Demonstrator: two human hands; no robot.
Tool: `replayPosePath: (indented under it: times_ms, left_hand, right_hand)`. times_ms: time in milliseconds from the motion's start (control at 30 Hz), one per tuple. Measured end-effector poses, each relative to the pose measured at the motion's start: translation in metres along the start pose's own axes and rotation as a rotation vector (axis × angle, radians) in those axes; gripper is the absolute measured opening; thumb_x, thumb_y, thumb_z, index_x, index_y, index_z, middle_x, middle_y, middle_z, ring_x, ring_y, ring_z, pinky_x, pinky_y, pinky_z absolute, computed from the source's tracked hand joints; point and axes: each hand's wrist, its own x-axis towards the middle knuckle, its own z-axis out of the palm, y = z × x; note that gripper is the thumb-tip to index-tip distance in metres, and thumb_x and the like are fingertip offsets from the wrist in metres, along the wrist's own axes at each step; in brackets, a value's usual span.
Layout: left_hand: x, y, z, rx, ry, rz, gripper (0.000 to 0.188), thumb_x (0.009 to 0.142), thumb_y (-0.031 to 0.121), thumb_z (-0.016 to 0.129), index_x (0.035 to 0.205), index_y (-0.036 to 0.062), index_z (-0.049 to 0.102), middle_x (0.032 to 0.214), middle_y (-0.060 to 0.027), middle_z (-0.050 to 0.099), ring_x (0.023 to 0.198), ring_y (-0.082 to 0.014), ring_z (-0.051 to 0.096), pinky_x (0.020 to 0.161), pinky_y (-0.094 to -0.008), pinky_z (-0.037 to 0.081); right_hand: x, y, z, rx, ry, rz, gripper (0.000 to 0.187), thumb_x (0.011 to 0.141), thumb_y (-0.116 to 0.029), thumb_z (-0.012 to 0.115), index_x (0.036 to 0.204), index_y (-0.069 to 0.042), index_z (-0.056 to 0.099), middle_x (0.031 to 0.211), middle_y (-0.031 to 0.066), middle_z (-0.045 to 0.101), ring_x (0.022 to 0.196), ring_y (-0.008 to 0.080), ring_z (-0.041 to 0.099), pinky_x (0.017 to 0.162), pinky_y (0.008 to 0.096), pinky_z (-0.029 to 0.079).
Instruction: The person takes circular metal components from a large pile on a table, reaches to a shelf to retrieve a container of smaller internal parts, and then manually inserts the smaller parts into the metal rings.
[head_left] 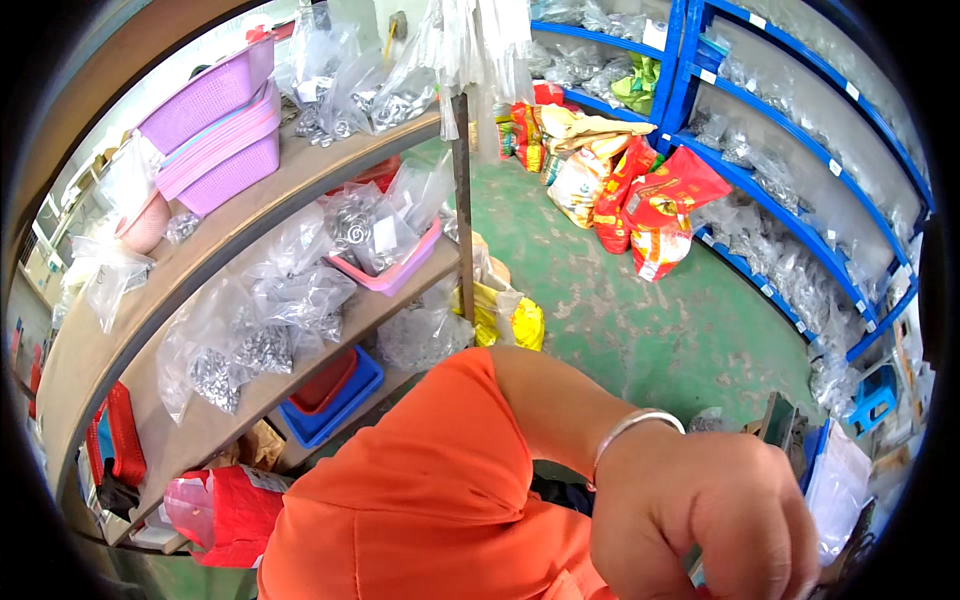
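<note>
My left hand (710, 505) is raised close in front of me at the lower right, with its back showing. Its fingers curl downward, and whatever they may hold is hidden below the picture's lower edge. A silver bangle (630, 424) circles the wrist. The bent arm reaches across from an orange sleeve (410, 490) at the lower middle. Nearest to this hand, a clear plastic bag (838, 490) lies just to its right. My right hand does not show.
At left, a wooden shelf unit (400, 140) holds lilac baskets (222, 95), clear bags of metal parts (265, 345) and a blue tray (335, 415). Blue racks (765, 185) curve along the right. Red and yellow sacks (665, 205) stand on the green floor (600, 310). A blue stool (873, 393) is far right.
</note>
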Motion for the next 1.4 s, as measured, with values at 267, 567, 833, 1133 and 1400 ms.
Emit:
replayPosePath:
  times_ms: [267,567,833,1133,1400]
  left_hand:
    - [-0.046,0.113,-0.111,1.827,0.534,-0.253,0.013,0.077,-0.002,0.058,0.088,0.0043,0.057,0.083,-0.0072,0.06,0.075,-0.0134,0.059,0.059,-0.0267,0.046]
    - [-0.002,0.392,-0.161,3.059,1.435,-0.913,0.047,0.072,0.02,0.059,0.112,-0.0009,0.048,0.114,-0.0198,0.051,0.111,-0.0323,0.047,0.093,-0.0374,0.038]
    - [-0.017,0.452,-0.185,2.668,1.28,-1.724,0.061,0.075,0.014,0.051,0.127,-0.0104,0.03,0.128,-0.0272,0.041,0.117,-0.0365,0.044,0.098,-0.0373,0.036]
    - [-0.012,0.447,-0.189,2.473,0.7,-2.55,0.042,0.074,0.022,0.056,0.109,-0.0026,0.058,0.121,-0.0223,0.05,0.112,-0.0337,0.049,0.095,-0.0377,0.038]
    - [-0.033,0.528,-0.205,2.356,-0.32,-2.799,0.038,0.076,0.026,0.052,0.102,-0.0006,0.062,0.112,-0.0236,0.055,0.102,-0.0361,0.055,0.086,-0.0398,0.045]
  right_hand:
    - [-0.015,0.006,-0.011,-0.06,0.615,-0.288,0.018,0.077,-0.024,0.05,0.069,-0.012,0.06,0.065,0.0061,0.058,0.056,0.022,0.055,0.049,0.0378,0.042]
    - [-0.011,0.004,-0.003,0.005,0.651,-0.313,0.02,0.078,-0.026,0.05,0.067,-0.013,0.061,0.063,0.0069,0.058,0.054,0.024,0.055,0.048,0.0393,0.042]
    - [-0.009,0.007,0.0,-0.058,0.537,-0.33,0.021,0.079,-0.025,0.048,0.069,-0.012,0.061,0.065,0.0078,0.059,0.056,0.0246,0.056,0.048,0.0395,0.042]
    - [-0.007,0.006,0.003,-0.018,0.566,-0.338,0.018,0.077,-0.024,0.054,0.066,-0.011,0.059,0.064,0.0086,0.057,0.055,0.0243,0.055,0.048,0.0399,0.042]
    - [0.006,0.008,0.024,-0.052,0.621,-0.344,0.017,0.077,-0.023,0.052,0.067,-0.011,0.059,0.066,0.0083,0.058,0.058,0.0243,0.055,0.05,0.0394,0.043]
